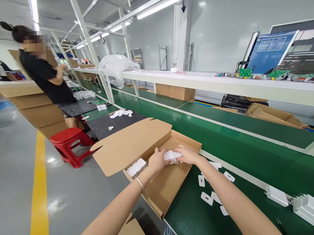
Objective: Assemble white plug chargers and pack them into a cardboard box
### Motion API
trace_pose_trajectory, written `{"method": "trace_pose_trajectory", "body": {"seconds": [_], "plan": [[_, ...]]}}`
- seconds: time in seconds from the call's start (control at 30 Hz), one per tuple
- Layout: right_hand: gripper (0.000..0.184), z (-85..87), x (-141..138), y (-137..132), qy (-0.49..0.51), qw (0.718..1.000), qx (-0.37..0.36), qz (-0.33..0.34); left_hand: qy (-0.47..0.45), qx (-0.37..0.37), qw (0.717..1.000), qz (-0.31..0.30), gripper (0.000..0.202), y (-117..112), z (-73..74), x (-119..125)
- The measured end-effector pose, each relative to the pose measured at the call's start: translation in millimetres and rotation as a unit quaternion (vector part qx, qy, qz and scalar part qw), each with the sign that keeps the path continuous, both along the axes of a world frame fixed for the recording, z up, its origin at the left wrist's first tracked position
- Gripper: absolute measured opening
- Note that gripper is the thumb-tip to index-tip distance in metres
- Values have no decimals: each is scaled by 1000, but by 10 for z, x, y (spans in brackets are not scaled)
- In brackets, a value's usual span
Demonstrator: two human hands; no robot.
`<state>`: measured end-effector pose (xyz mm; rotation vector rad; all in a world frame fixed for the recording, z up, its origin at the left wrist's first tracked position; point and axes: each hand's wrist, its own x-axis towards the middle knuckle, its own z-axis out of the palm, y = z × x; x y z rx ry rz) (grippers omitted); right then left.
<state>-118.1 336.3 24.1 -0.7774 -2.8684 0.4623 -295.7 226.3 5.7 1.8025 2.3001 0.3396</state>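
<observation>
Both hands are closed on a short row of white plastic adapter housings [170,156] over the open cardboard box [162,194]. My left hand [157,161] grips the row's left end, and my right hand [188,154] grips its right end. Fingers hide part of the pieces, and I cannot tell whether the row touches the box floor. More white housings [137,167] stand in a row in the box's left corner. The box's lid [131,140] lies folded back to the far left.
Flat white plates with slots [207,198] lie scattered on the green bench [190,215] by my right forearm. White adapters with pins [312,208] stand at right. Beyond are a black mat [101,130], a white shelf [202,79], a red stool [69,138] and a co-worker [43,71].
</observation>
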Motion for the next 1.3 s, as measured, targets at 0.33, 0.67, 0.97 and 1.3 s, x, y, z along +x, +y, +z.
{"method": "trace_pose_trajectory", "body": {"seconds": [0.33,0.67,0.97,1.3], "plan": [[59,-51,268,-349,30,996,59,-67,148,50,983,-100,83,43,-39,69],[49,-335,770,-856,55,993,102,32,176,83,938,-287,36,468,-242,242],[40,-494,778,-931,58,982,179,2,214,58,957,-185,34,355,-191,-295],[44,-474,916,-935,62,985,163,0,255,40,942,-214,29,469,-61,-255]]}}
